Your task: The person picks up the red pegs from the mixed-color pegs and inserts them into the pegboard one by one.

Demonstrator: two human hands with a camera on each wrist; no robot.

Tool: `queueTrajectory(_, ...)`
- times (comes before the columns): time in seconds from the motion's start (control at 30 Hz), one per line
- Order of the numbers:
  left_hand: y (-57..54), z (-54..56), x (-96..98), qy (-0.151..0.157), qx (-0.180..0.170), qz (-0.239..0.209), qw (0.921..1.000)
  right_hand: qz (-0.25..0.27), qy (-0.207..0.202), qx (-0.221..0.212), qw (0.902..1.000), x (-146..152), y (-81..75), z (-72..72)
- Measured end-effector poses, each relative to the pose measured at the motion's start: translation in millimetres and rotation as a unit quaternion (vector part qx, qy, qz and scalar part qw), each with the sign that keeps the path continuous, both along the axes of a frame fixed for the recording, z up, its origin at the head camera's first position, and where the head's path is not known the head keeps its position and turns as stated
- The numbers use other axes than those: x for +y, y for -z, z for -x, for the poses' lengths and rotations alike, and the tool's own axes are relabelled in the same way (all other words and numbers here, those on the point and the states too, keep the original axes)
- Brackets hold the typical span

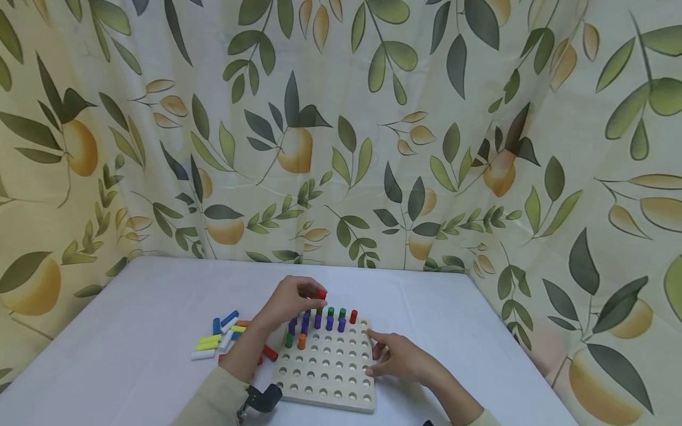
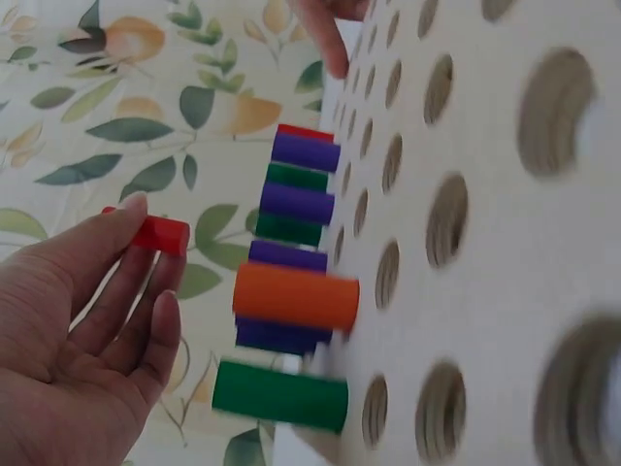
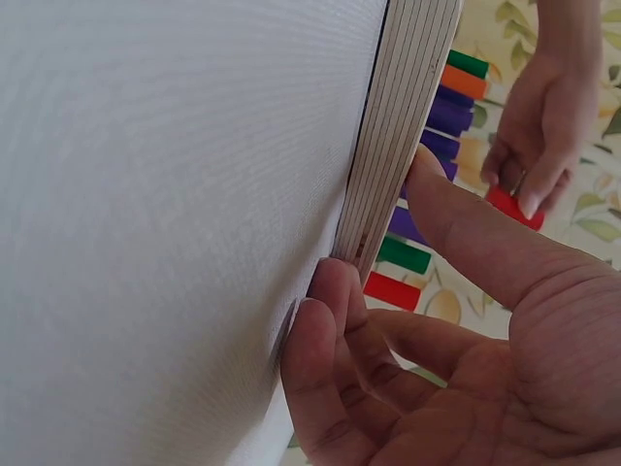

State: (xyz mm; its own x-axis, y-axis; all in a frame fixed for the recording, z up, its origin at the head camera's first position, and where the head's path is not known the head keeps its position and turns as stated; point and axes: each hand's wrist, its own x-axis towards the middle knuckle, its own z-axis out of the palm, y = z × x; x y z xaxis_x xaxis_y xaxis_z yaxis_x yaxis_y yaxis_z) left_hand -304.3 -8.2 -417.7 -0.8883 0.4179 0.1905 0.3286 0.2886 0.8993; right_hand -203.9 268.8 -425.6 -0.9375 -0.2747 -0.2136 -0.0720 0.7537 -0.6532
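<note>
Through the head view I see a square pegboard (image 1: 323, 399) of pale wood, drilled with a regular grid of round holes; the right wrist view shows me fine layered stripes along its edge, like plywood. It lies flat on a smooth white tabletop (image 1: 437, 313).

My left hand (image 1: 292, 299) pinches a red peg (image 2: 163, 234) between thumb and fingers. The peg is a short, plain cylinder with a flat end, held roughly upright above the far part of the board and clear of the holes.

My right hand (image 1: 402, 357) is at the board's right edge, thumb and fingers spread apart, their tips touching the side.

Pegs of the same cylindrical shape stand in the far rows: green pegs (image 1: 331, 312) at the back with a seated red peg (image 1: 354, 316) to their right, then a row of purple pegs (image 1: 330, 323). In front, at the left, stand one nearer green peg (image 1: 289, 340) and one orange peg (image 1: 302, 341) beside it. The nearer rows show bare holes.

Left of the board, partly behind my left forearm, is a loose heap of pegs (image 1: 208, 347) in blue, white, yellow, orange and red, lying on their sides.

A beige sleeve (image 1: 213, 393) covers that forearm, with a black device (image 1: 264, 399) at the wrist. Behind everything hangs softly rippled fabric (image 1: 341, 177) printed with orange fruit and green leaves.
</note>
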Motion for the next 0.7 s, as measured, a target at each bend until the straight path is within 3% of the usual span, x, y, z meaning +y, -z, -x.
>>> queueTrajectory(0.27,-1.2,-2.8,27.6,0.008,-0.002,0.006,1.0,0.003,-0.002,0.001,1.0,-0.5,-0.6,-0.8)
queueTrajectory(0.7,6.8,-2.6,64.6,0.017,0.011,-0.006,0.9998,0.009,0.001,-0.003,1.0,0.6,-0.2,-1.9)
